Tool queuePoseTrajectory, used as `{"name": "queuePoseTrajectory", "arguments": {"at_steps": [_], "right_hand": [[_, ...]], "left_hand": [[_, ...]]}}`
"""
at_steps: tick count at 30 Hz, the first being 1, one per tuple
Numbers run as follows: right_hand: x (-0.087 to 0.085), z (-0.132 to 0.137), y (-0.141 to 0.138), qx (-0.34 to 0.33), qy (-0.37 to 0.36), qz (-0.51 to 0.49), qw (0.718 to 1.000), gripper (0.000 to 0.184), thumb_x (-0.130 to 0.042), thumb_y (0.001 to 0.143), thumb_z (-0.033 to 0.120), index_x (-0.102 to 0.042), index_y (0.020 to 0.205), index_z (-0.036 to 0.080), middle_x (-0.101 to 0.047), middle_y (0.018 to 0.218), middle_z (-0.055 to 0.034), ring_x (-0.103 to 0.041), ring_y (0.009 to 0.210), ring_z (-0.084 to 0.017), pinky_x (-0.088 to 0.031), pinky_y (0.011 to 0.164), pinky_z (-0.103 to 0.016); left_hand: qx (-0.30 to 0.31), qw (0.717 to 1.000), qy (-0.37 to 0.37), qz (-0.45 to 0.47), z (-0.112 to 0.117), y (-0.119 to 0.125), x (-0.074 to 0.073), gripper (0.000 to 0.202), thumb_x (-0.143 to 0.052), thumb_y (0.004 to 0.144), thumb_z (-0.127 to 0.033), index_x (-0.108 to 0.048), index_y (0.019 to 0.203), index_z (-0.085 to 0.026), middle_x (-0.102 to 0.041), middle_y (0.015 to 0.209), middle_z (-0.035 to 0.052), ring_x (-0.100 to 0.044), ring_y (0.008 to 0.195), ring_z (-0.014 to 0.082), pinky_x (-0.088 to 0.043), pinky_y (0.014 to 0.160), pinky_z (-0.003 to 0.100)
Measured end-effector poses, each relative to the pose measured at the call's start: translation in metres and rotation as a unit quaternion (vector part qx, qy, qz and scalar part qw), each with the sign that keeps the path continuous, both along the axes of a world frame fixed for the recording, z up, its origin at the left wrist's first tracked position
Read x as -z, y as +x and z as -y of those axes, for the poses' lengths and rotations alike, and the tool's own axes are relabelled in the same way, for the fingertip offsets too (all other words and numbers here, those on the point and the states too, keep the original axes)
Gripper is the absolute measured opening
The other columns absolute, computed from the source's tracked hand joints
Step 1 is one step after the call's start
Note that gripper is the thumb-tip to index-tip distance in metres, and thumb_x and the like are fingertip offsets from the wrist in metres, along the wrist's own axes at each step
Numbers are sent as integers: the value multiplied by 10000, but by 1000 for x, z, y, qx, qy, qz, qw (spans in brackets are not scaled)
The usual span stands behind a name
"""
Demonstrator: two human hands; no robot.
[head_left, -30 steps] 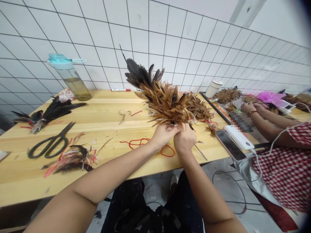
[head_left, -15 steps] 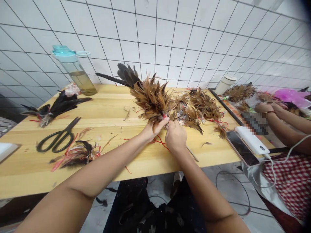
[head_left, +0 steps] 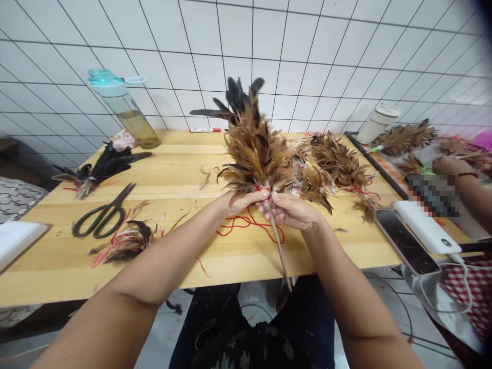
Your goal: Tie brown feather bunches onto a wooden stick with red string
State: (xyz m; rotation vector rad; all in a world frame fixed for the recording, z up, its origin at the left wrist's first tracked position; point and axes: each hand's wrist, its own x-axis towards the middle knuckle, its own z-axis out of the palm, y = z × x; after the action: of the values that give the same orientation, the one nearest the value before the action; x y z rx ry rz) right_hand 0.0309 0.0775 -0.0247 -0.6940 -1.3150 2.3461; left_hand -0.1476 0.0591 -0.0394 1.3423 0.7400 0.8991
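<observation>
The left hand (head_left: 240, 202) and right hand (head_left: 290, 211) are gripping the wrapped base of a stiff stick (head_left: 279, 246), likely the best hold, since the light, soft feathers (head_left: 253, 148) are fanning toward twelve o'clock.

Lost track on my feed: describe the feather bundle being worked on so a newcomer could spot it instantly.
On the pale wooden table, look where the left hand and right hand meet. Between them, a brown feather bundle with black tips stands upright on a thin wooden stick. Unlike the feather clumps lying to its right, it is held off the table.
</observation>
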Motion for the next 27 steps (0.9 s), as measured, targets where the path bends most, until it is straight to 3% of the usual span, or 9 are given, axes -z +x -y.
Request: {"name": "queuePoseTrajectory", "arguments": {"at_steps": [4, 8, 12, 19, 22, 27], "right_hand": [[11, 0, -5, 0, -24, -47, 999, 361, -765, 679, 425, -670, 845, 118, -524, 659, 1, -409, 542, -61, -140, 383, -167], [17, 4, -5, 16, -2, -83, 996, 352, -711, 743, 446, -649, 867, 123, -400, 628, 40, -331, 527, -55, -164, 414, -183], [18, 6, -4, 35, -1, -80, 996, 357, -702, 745, 469, -607, 826, 135, -354, 605, 53, -291, 511, -58, -180, 436, -194], [18, 5, -7, 101, -11, -82, 991, 359, -717, 727, 440, -476, 678, 179, -313, 570, 68, -226, 493, -63, -185, 440, -192], [16, 2, -2, 137, -8, -85, 987, 337, -678, 771, 427, -458, 682, 188, -272, 569, 74, -202, 482, -67, -179, 427, -187], [11, -5, 10, 225, 21, -85, 971, 272, -633, 821, 387, -488, 713, 184, -221, 594, 76, -182, 463, -64, -170, 388, -168]], "left_hand": [[-29, 999, -3, -21, -4, -3, 7, 440, -615, 754, -551, -489, 578, -168, -534, 580, 16, -539, 595, 149, -446, 641, 308], [-55, 998, 16, -41, -10, -5, 14, 468, -624, 733, -572, -445, 559, -177, -465, 568, -10, -470, 577, 129, -431, 621, 292], [-85, 994, 42, -57, -9, -1, 13, 457, -598, 768, -567, -489, 570, -169, -529, 641, 8, -510, 668, 138, -444, 711, 286], [-148, 986, 64, -38, -6, 11, 7, 381, -653, 757, -533, -653, 833, -159, -658, 885, 50, -580, 874, 180, -442, 863, 306], [-165, 984, 67, -12, -7, 11, 7, 421, -683, 741, -513, -653, 957, -153, -670, 929, 60, -587, 877, 175, -442, 839, 299], [-221, 964, 116, -90, -7, 10, 4, 308, -622, 794, -444, -619, 798, -137, -640, 787, 40, -551, 727, 130, -422, 731, 265]]}}
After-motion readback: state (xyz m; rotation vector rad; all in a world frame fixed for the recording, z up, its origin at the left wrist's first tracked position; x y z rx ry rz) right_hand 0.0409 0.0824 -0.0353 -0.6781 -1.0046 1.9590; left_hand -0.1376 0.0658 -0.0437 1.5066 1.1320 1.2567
